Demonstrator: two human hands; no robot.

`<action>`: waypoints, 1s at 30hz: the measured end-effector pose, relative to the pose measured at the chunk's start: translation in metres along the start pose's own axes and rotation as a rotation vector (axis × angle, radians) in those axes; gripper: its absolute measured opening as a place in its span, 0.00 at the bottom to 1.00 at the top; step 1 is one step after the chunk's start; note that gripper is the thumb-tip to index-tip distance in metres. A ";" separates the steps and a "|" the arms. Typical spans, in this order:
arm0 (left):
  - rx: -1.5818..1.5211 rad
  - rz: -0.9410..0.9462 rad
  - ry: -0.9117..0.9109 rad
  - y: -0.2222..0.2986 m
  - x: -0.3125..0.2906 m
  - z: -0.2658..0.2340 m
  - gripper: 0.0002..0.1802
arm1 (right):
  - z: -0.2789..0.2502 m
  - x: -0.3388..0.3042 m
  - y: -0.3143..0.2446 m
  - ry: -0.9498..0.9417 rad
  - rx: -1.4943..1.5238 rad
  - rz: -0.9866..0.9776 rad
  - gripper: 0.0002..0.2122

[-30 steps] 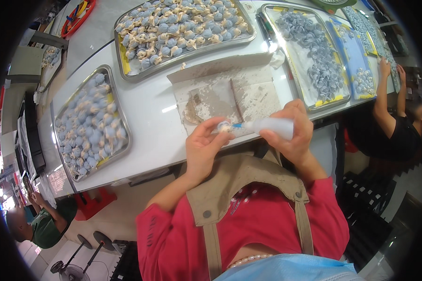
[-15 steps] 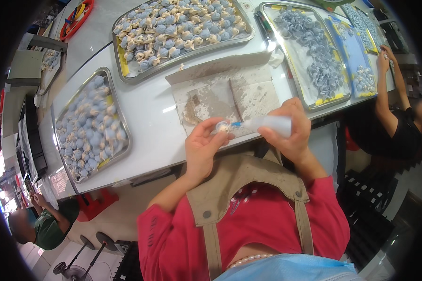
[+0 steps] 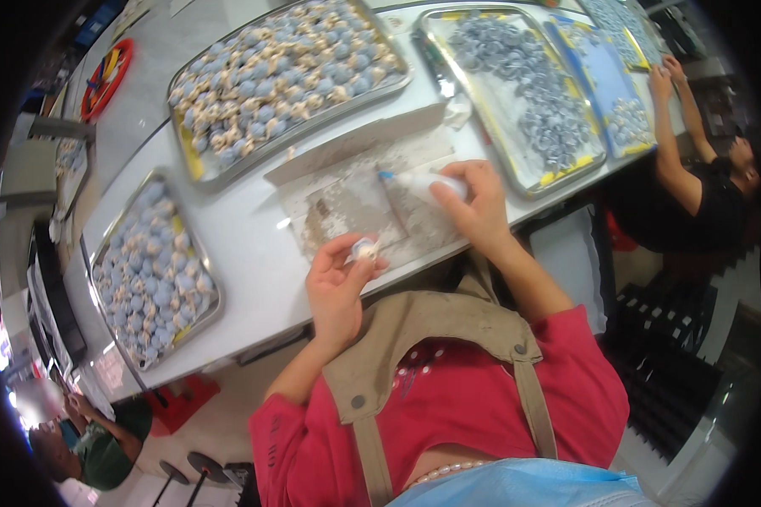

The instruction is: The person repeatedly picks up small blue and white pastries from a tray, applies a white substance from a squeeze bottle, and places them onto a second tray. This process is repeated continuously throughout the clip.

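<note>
A small cream-and-pale-blue figurine piece (image 3: 364,251) is pinched between the thumb and fingers of my left hand (image 3: 334,291), just over the near edge of a stained cardboard sheet (image 3: 423,224). My right hand (image 3: 482,211) is wrapped round a white squeeze bottle (image 3: 418,182) with a thin blue tip. The bottle points leftward above the cardboard, its tip apart from the piece. To the left stands a metal tray (image 3: 217,308) of blue and cream figurine pieces. A larger tray (image 3: 207,176) of similar pieces lies behind the cardboard.
Right of the cardboard is a tray (image 3: 528,188) of blue-grey curved pieces, beside a blue tray (image 3: 609,93) with small pieces. A crumpled white tissue (image 3: 457,111) lies between trays. One co-worker (image 3: 693,182) reaches in at far right; another (image 3: 110,439) is at lower left.
My right hand has drawn the bottle up and away, so its tip has left the piece. My left hand has moved slightly left and down with the piece. The whole view has shifted.
</note>
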State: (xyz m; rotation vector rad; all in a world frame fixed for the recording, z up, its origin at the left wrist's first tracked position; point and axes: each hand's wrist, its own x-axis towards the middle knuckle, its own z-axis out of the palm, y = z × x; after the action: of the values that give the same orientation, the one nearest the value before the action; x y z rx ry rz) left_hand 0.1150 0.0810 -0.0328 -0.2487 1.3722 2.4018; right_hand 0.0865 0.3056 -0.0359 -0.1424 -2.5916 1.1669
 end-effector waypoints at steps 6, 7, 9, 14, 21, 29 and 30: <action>0.041 0.047 -0.063 0.001 0.002 0.014 0.18 | -0.058 0.034 0.047 0.281 -0.328 -0.182 0.06; 0.044 0.040 -0.063 0.000 0.002 0.015 0.19 | -0.069 0.041 0.054 0.278 -0.409 -0.163 0.06; 0.049 0.022 -0.067 -0.002 0.003 0.016 0.19 | -0.088 0.054 0.065 0.270 -0.574 -0.121 0.07; 0.071 -0.015 -0.093 -0.001 0.000 0.021 0.19 | -0.096 0.082 0.075 0.038 -0.727 -0.169 0.10; 0.035 -0.037 -0.068 -0.007 -0.001 0.016 0.20 | -0.081 0.086 0.071 0.206 -0.398 -0.268 0.11; -0.069 -0.044 -0.095 -0.011 0.001 0.017 0.19 | -0.024 -0.006 -0.040 -0.249 0.239 -0.269 0.15; -0.097 -0.038 -0.103 -0.012 0.001 0.015 0.19 | -0.018 -0.013 -0.047 -0.294 0.265 -0.290 0.16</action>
State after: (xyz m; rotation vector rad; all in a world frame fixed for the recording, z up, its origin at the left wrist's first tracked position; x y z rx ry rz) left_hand 0.1196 0.1000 -0.0351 -0.1723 1.1976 2.4169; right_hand 0.1059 0.2844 0.0077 0.4790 -2.5453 1.4909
